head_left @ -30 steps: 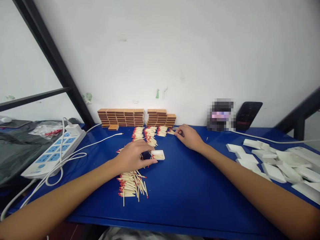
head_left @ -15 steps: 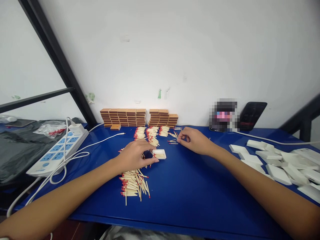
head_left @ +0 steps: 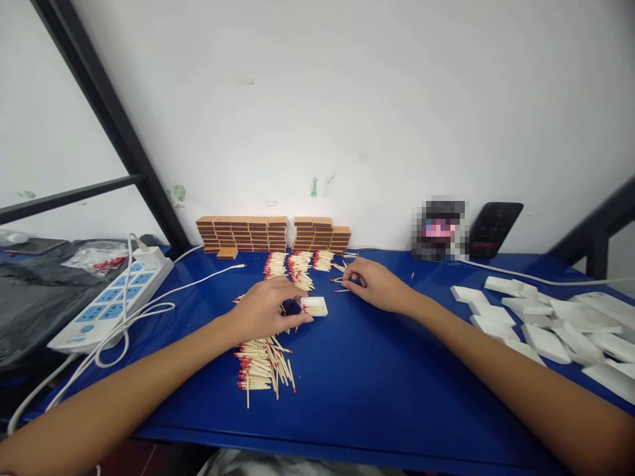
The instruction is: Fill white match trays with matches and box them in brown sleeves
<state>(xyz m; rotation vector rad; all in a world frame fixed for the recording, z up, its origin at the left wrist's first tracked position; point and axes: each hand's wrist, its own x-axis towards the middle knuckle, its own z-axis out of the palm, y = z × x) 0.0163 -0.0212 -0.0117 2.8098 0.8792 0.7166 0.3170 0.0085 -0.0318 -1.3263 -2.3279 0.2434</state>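
Note:
My left hand (head_left: 268,307) is closed around the left end of a small white matchbox tray (head_left: 320,303), thumb in front and fingers behind. Several red-tipped matches lie inside the tray. Beyond and to the right of it, my right hand (head_left: 370,283) pinches at a matchstick (head_left: 339,291) with thumb and fingertips; other loose matches beside it are partly hidden by the fingers. A large heap of matches (head_left: 260,367) spreads below my left hand, its upper part covered by that hand. Three smaller match piles (head_left: 300,270) sit behind the tray.
Stacked brown matchboxes (head_left: 243,233) line the wall, with a single box (head_left: 227,253) in front. White empty trays (head_left: 546,340) are heaped at right. A power strip (head_left: 109,301) with white cables lies at left. A dark phone (head_left: 495,229) leans on the wall beside a blurred object.
My right hand has moved slightly left and down, shifting a matchstick toward me. My left hand keeps its hold on the tray. The whole view has shifted a little.

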